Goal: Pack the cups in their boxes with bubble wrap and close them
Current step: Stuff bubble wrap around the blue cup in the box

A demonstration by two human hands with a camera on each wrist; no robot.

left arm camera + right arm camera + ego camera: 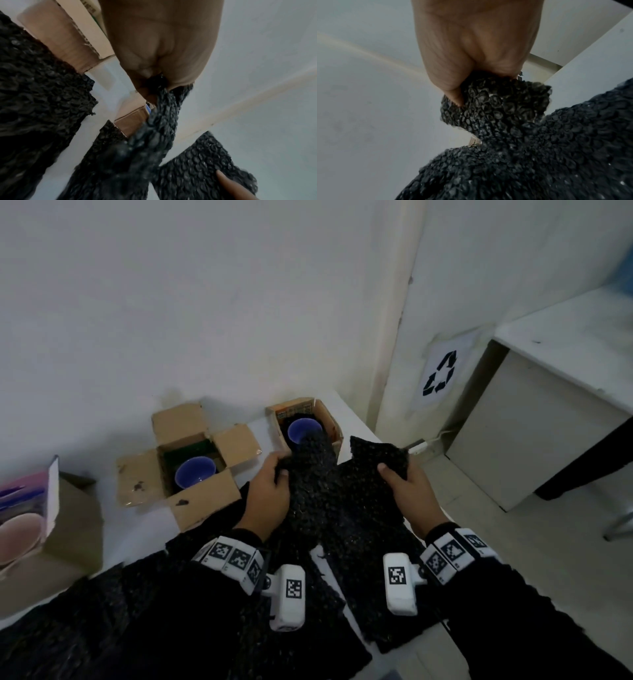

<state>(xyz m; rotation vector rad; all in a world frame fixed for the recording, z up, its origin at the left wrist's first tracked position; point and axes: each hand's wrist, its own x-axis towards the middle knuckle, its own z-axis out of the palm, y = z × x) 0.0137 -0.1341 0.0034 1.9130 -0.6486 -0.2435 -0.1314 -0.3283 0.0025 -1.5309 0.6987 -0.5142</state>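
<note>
Both hands hold up one sheet of black bubble wrap (342, 494) above the white table (346, 405). My left hand (270, 491) pinches its left top corner (164, 97). My right hand (411, 491) grips the right top corner (496, 102). Behind the sheet stands a small open cardboard box (329, 419) with a blue cup (303, 429) inside; the sheet's left corner hangs over its rim. To the left, a larger open cardboard box (191, 467) holds another blue cup (195, 477).
More black bubble wrap (154, 611) lies spread over the near table. A box with a pink cup (20, 535) stands at the far left edge. A white cabinet (548, 405) and a recycling sign (442, 374) are to the right, beyond the table's edge.
</note>
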